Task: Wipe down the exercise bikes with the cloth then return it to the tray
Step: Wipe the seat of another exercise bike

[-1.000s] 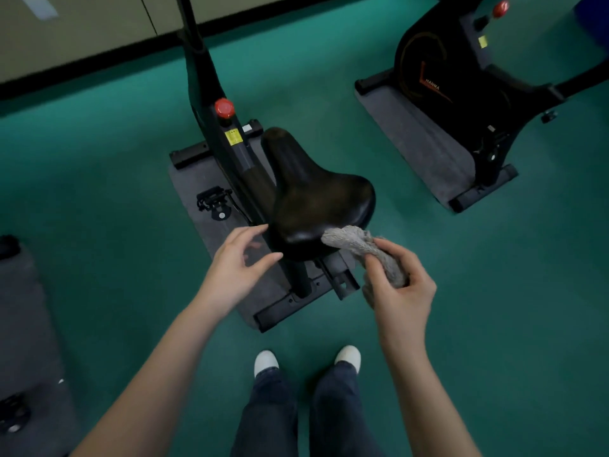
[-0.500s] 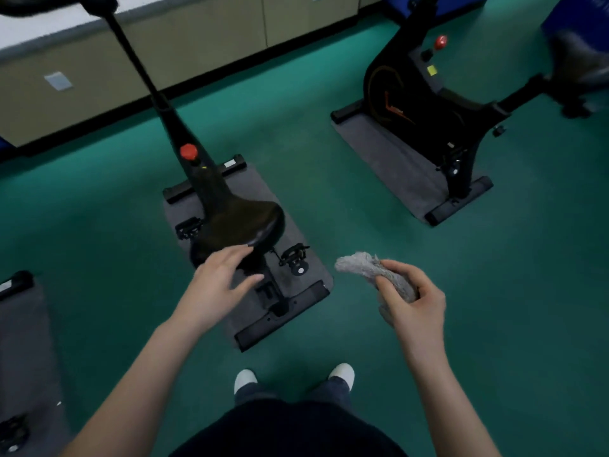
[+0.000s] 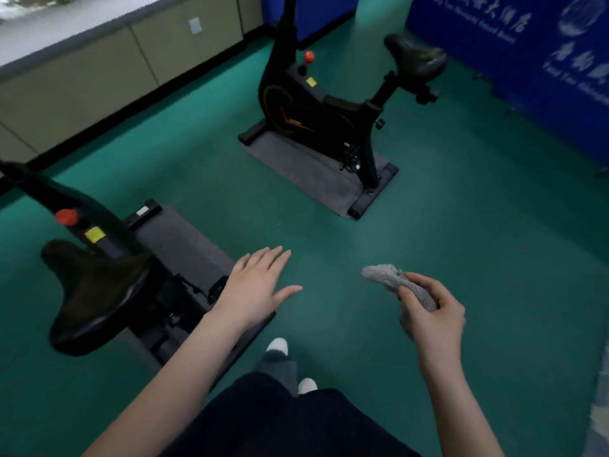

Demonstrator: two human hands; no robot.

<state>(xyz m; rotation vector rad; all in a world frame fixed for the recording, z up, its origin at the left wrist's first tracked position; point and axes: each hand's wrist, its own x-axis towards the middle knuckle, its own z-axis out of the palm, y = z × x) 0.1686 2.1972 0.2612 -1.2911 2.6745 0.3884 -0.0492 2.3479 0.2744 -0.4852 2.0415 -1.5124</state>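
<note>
A green floor (image 3: 461,242) is seen across the whole scene. Two grey mats are laid on it: one (image 3: 184,245) at the near left, the other (image 3: 296,166) farther off toward the middle, well apart from the first. Along the far left wall a row of beige cabinets (image 3: 82,87) is set, topped by a pale ledge (image 3: 66,24) and edged below by a black baseboard (image 3: 138,103). A small pale label (image 3: 195,25) is fixed to one cabinet door. At the far right a blue banner (image 3: 494,77) is stood on the floor, printed with white lettering (image 3: 487,18) too blurred to be read. A second blue panel (image 3: 323,11) is placed at the far middle.
</note>
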